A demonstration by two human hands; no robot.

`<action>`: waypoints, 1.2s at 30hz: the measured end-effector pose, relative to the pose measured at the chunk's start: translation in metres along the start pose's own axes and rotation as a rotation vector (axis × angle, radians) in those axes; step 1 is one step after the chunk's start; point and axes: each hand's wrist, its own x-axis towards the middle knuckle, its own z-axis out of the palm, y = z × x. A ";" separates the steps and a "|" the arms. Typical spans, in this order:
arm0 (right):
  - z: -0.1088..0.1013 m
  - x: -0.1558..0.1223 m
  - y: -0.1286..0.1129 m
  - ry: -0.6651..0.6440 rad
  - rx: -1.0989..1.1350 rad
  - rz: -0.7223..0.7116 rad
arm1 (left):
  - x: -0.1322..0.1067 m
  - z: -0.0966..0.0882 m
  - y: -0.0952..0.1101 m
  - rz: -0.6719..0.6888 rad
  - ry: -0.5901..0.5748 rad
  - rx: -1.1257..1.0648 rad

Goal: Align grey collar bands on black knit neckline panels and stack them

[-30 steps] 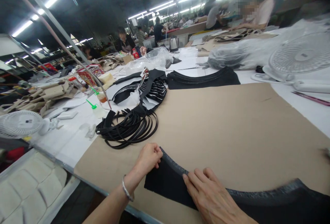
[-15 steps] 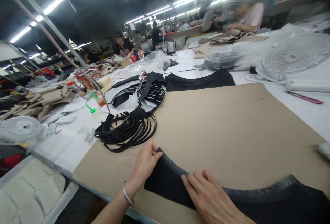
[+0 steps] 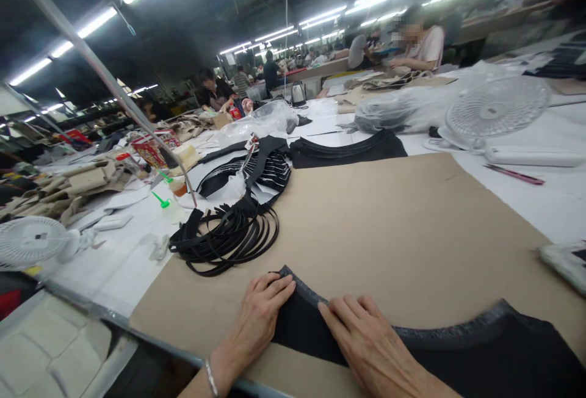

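Note:
A black fabric piece (image 3: 306, 331) with a curved, shiny grey edge lies along the near side of the brown paper sheet (image 3: 389, 227). My left hand (image 3: 260, 312), a bracelet on its wrist, is closed over the piece's left corner; its thumb is mostly hidden. Just to the right, my right hand (image 3: 366, 337) rests on the same piece, fingers stretched out and tips at the curved edge. Beyond my left hand sits a bundle of black strips (image 3: 224, 236). Black cut pieces (image 3: 348, 149) are stacked at the sheet's far edge.
White fans stand at the right (image 3: 499, 108) and left (image 3: 32, 240). Pink-handled tweezers (image 3: 515, 174) lie near the right fan. A thin pole (image 3: 114, 83) slants down to the table by green-tipped bottles (image 3: 167, 206). A co-worker (image 3: 421, 50) sits at the far right.
My left hand has gone from pinching the corner tip to laying its fingers over the corner. My right hand stays on the curved edge. The view has shifted slightly.

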 end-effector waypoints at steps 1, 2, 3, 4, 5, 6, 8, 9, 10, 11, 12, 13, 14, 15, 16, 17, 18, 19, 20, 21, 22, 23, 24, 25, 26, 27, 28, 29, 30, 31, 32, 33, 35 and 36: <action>0.002 0.004 -0.004 0.000 0.010 0.016 | 0.000 0.001 0.002 -0.017 0.014 -0.004; 0.006 0.008 -0.008 -0.001 0.018 0.032 | 0.001 0.001 0.005 -0.037 0.029 -0.011; 0.011 0.011 -0.012 -0.008 0.025 0.050 | 0.002 0.002 0.007 -0.056 0.042 -0.021; 0.017 0.012 -0.015 -0.007 0.028 0.069 | 0.002 0.002 0.009 -0.072 0.053 -0.038; 0.022 0.013 -0.018 -0.005 0.029 0.086 | 0.004 0.001 0.010 -0.085 0.061 -0.071; 0.026 0.014 -0.021 -0.005 0.032 0.101 | 0.005 0.001 0.010 -0.098 0.066 -0.115; 0.028 0.016 -0.023 -0.032 0.078 0.136 | 0.010 -0.001 0.008 -0.120 0.072 -0.205; 0.025 0.019 -0.023 -0.052 0.120 0.162 | 0.013 -0.003 0.005 -0.132 0.072 -0.238; 0.021 0.023 -0.022 -0.071 0.167 0.198 | 0.017 -0.005 0.003 -0.142 0.070 -0.259; 0.017 0.029 -0.021 -0.089 0.211 0.244 | 0.022 -0.007 0.000 -0.146 0.061 -0.267; 0.012 0.035 -0.020 -0.108 0.243 0.297 | 0.028 -0.010 -0.003 -0.141 0.044 -0.268; 0.008 0.042 -0.020 -0.129 0.259 0.357 | 0.034 -0.013 -0.007 -0.129 0.015 -0.270; 0.005 0.050 -0.020 -0.154 0.259 0.421 | 0.040 -0.017 -0.009 -0.110 -0.026 -0.270; 0.003 0.056 -0.020 -0.185 0.249 0.479 | 0.046 -0.020 -0.012 -0.087 -0.075 -0.269; 0.002 0.062 -0.021 -0.217 0.234 0.528 | 0.052 -0.023 -0.014 -0.064 -0.126 -0.265; 0.002 0.067 -0.022 -0.251 0.222 0.565 | 0.058 -0.026 -0.016 -0.045 -0.176 -0.260; 0.003 0.071 -0.023 -0.283 0.216 0.590 | 0.063 -0.029 -0.017 -0.033 -0.221 -0.254; 0.004 0.074 -0.024 -0.310 0.217 0.606 | 0.067 -0.032 -0.018 -0.026 -0.260 -0.247; 0.006 0.077 -0.025 -0.329 0.222 0.620 | 0.071 -0.034 -0.019 -0.022 -0.294 -0.239; 0.007 0.078 -0.026 -0.343 0.229 0.634 | 0.074 -0.037 -0.019 -0.019 -0.326 -0.233; 0.009 0.080 -0.026 -0.350 0.236 0.651 | 0.077 -0.039 -0.019 -0.015 -0.354 -0.229; 0.010 0.081 -0.025 -0.356 0.243 0.665 | 0.080 -0.041 -0.019 -0.010 -0.380 -0.228; 0.011 0.082 -0.025 -0.358 0.249 0.677 | 0.082 -0.042 -0.018 -0.004 -0.401 -0.229; 0.012 0.083 -0.023 -0.362 0.255 0.686 | 0.084 -0.043 -0.018 0.001 -0.418 -0.232; 0.013 0.083 -0.022 -0.365 0.261 0.692 | 0.085 -0.044 -0.017 0.005 -0.430 -0.237; 0.013 0.084 -0.021 -0.366 0.267 0.696 | 0.086 -0.044 -0.017 0.008 -0.437 -0.242; 0.014 0.084 -0.019 -0.366 0.272 0.696 | 0.086 -0.044 -0.017 0.009 -0.440 -0.248; 0.014 0.085 -0.018 -0.364 0.277 0.694 | 0.086 -0.044 -0.017 0.009 -0.441 -0.253; 0.015 0.085 -0.017 -0.360 0.282 0.692 | 0.086 -0.043 -0.017 0.008 -0.439 -0.259; 0.015 0.085 -0.017 -0.357 0.288 0.689 | 0.085 -0.043 -0.018 0.008 -0.436 -0.265; 0.016 0.084 -0.016 -0.353 0.295 0.685 | 0.085 -0.042 -0.019 0.010 -0.433 -0.271; 0.017 0.084 -0.016 -0.348 0.302 0.684 | 0.084 -0.041 -0.020 0.014 -0.429 -0.276; 0.020 0.083 -0.016 -0.339 0.317 0.683 | 0.082 -0.041 -0.022 0.034 -0.420 -0.281; 0.022 0.082 -0.016 -0.334 0.323 0.683 | 0.082 -0.040 -0.023 0.048 -0.414 -0.283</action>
